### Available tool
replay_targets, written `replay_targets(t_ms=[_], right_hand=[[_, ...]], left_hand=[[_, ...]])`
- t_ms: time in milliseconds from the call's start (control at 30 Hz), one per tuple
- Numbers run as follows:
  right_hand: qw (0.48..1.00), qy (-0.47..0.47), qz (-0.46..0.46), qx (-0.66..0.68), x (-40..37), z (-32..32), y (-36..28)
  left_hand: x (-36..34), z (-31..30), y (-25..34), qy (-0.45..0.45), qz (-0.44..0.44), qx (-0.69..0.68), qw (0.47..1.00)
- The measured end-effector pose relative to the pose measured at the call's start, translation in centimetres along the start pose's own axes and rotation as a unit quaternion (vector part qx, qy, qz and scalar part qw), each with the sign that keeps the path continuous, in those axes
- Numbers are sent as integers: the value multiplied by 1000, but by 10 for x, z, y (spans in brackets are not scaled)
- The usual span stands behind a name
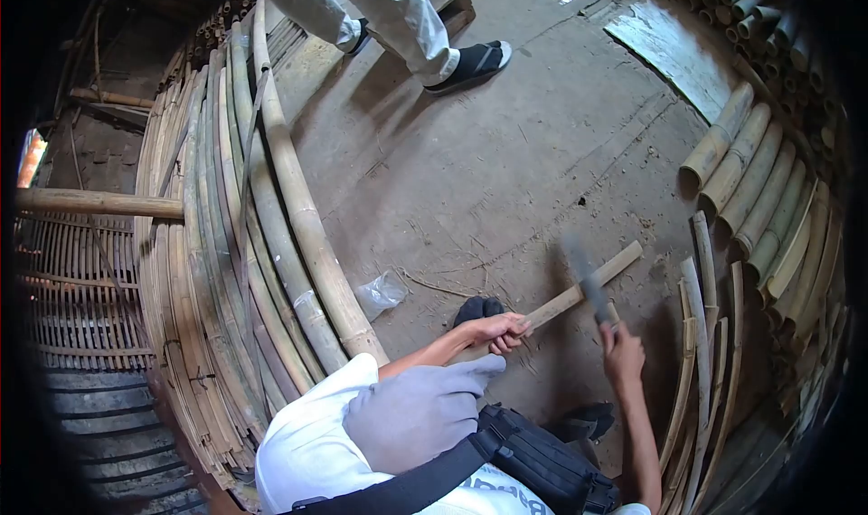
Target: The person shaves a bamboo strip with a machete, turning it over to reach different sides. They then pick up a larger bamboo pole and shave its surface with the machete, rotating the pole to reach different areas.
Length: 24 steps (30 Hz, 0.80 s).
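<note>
My left hand (503,331) is closed around a split bamboo strip (620,264), which slants up to the right over the floor. In my right hand (622,352) is the handle of a large knife (591,291), its blade smeared by motion. The blade crosses over the strip in this view, well beyond my left fingers. A dark shoe (481,310) shows just behind my left hand.
Long bamboo poles (303,212) lie along my left. Cut bamboo tubes (719,140) and upright split strips (703,334) line the right. Ahead stands another person, whose legs (407,27) show. A clear plastic bag (382,293) and a pale board (674,54) lie on the floor.
</note>
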State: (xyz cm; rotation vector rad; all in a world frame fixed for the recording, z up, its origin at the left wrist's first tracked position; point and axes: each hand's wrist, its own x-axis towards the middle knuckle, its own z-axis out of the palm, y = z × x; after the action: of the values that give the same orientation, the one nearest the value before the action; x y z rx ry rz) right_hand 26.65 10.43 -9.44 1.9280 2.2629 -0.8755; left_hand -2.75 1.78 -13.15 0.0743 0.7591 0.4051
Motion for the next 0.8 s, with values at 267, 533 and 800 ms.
replay_targets(t_ms=[267,533,800], right_hand=[[996,4,-59,-61,-56,-132,13],[994,56,74,-51,-192,-202,68],[916,89,265,287,-273,-79,89]], left_hand=[[-54,44,73,125,34,122,984],[-62,153,188,145,35,349,925],[21,183,180,291,97,591,746]])
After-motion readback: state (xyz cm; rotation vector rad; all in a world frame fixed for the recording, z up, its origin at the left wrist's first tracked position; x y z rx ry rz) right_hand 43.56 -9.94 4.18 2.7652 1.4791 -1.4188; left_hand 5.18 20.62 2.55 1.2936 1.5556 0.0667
